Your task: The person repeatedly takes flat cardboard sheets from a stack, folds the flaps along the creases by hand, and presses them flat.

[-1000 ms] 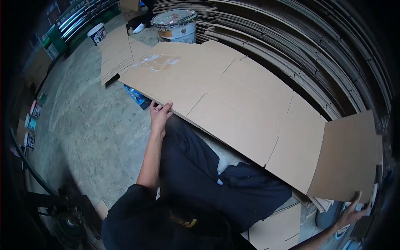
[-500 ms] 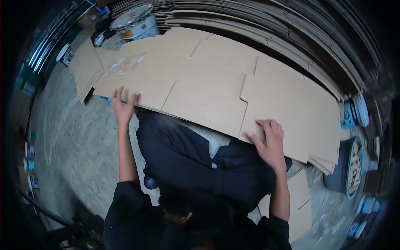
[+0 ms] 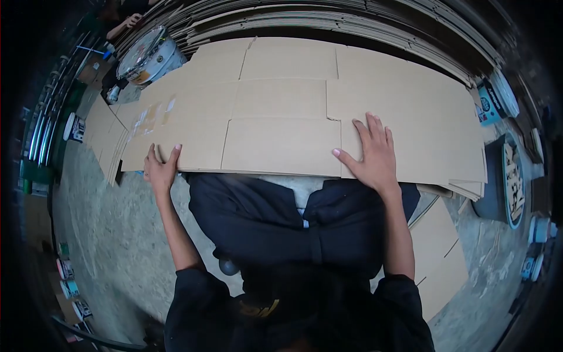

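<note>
A large flattened cardboard box (image 3: 281,144) lies across in front of my knees, with slits and fold lines in its panels and clear tape on its left part. My left hand (image 3: 161,168) rests at its near left edge, thumb and fingers apart; the fingertips lie on the board. Spread flat on the right panel is my right hand (image 3: 375,157), palm down, thumb pointing left. Other sheets show beneath the box at its left and right ends.
Stacked flat cardboard (image 3: 352,23) lines the far side. A metal drum (image 3: 153,56) stands far left, near another person's hand (image 3: 134,20). To the right are a grey tub (image 3: 495,182) of cardboard scraps and a paint bucket (image 3: 498,100). A cardboard sheet (image 3: 443,258) lies on the floor.
My view has turned, so the box now lies more level before me. My right hand has moved forward from near the edge and spread out on the panel. My left hand stays at the near edge.
</note>
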Tool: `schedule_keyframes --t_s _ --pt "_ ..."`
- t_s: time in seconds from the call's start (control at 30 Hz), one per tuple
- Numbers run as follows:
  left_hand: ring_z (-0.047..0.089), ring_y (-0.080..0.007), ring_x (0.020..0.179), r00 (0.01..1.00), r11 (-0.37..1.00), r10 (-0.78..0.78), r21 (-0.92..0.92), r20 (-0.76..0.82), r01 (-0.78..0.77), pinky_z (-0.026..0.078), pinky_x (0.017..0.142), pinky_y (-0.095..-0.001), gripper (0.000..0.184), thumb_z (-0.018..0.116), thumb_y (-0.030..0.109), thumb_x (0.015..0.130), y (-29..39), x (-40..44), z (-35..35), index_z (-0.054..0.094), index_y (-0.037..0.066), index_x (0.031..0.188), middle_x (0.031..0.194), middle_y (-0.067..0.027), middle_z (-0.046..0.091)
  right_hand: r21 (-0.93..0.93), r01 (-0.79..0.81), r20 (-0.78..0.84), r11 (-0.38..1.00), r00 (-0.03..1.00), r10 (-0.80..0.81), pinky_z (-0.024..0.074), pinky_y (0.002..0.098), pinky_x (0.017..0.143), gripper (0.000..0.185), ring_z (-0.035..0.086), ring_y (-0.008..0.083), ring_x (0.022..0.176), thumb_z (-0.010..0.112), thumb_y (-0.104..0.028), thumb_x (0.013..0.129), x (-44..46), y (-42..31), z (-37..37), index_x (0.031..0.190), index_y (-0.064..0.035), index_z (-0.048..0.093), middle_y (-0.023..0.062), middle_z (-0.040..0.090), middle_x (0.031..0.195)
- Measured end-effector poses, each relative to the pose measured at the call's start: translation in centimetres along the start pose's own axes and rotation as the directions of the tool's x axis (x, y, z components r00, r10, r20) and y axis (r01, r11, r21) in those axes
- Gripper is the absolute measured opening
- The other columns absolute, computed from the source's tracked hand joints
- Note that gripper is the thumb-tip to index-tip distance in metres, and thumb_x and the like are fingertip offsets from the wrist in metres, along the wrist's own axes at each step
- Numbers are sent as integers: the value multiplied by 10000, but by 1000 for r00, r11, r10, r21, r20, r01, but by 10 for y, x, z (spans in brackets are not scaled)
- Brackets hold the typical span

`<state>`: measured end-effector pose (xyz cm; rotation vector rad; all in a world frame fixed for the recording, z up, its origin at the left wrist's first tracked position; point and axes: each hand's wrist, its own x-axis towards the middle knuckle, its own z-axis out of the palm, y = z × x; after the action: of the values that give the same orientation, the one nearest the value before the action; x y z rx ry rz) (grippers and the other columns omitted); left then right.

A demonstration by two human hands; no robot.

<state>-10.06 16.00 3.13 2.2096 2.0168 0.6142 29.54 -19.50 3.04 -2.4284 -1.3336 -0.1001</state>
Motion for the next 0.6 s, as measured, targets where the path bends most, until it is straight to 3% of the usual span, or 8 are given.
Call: schedule_keyframes --t_s 0.13,0.17,0.27,0.33,0.4,0.47,0.57,0.6 --pt "518 -366 1424 989 879 35 -467 -143 -99 370 1203 -492 993 932 471 771 -27 20 12 496 17 1538 1532 -237 528 -31 -13 -15 999 1000 13 156 559 1298 804 264 380 1588 603 -640 965 0 7 6 1531 -76 511 240 357 1667" --pt "572 -313 1362 980 781 29 -607 -199 -147 448 1148 -405 868 941 272 813 -28 25 10 509 -11 1510 1478 -238 567 -36 -20 -19 999 1000 19 155 560 1297 775 266 379 1588 588 -619 983 0 7 8 1532 -77 509 240 355 1668" --pt "593 -266 1320 873 635 -24 -682 -488 -364 476 1108 -380 709 874 168 895 14 13 -24 525 -27 1480 1438 -231 595 -30 -32 -28 999 999 31 150 562 1298 714 266 378 1589 554 -570 1020 0 4 8 1534 -77 508 240 355 1669" --pt "597 -235 1305 857 416 -60 -793 -512 -445 484 1089 -366 644 828 161 939 77 -17 -60 524 -39 1470 1438 -213 600 -36 -35 -33 999 999 33 148 562 1298 717 264 374 1590 554 -573 1019 1 4 9 1534 -77 508 239 355 1669" --pt "603 -206 1284 916 339 38 -857 -400 -389 491 1075 -356 571 794 168 971 105 -40 -61 549 -40 1443 1431 -185 608 -48 -34 -30 998 999 33 150 559 1298 706 265 369 1591 555 -567 1023 0 4 10 1534 -84 506 229 357 1672" --pt "609 -181 1258 960 441 257 -870 -113 -221 495 1066 -351 494 772 189 990 111 -55 -46 600 -30 1399 1419 -149 621 -67 -33 -31 997 999 31 157 553 1298 680 268 363 1591 557 -553 1032 0 4 9 1535 -98 502 209 362 1676" --pt "520 -300 1437 514 218 819 -691 -254 -689 374 1206 -434 710 787 230 925 194 -106 -45 507 32 1546 1538 -170 566 -39 -35 -13 999 999 34 155 555 1297 619 273 363 1590 535 -497 1057 0 5 7 1536 -107 502 208 355 1681" --pt "422 -387 1505 370 229 924 -642 -92 -732 316 1238 -511 771 797 322 893 206 -120 -34 502 142 1582 1628 -168 471 -25 -31 0 999 1000 31 153 557 1297 605 271 366 1590 518 -479 1064 -1 7 7 1537 -102 504 213 353 1681"
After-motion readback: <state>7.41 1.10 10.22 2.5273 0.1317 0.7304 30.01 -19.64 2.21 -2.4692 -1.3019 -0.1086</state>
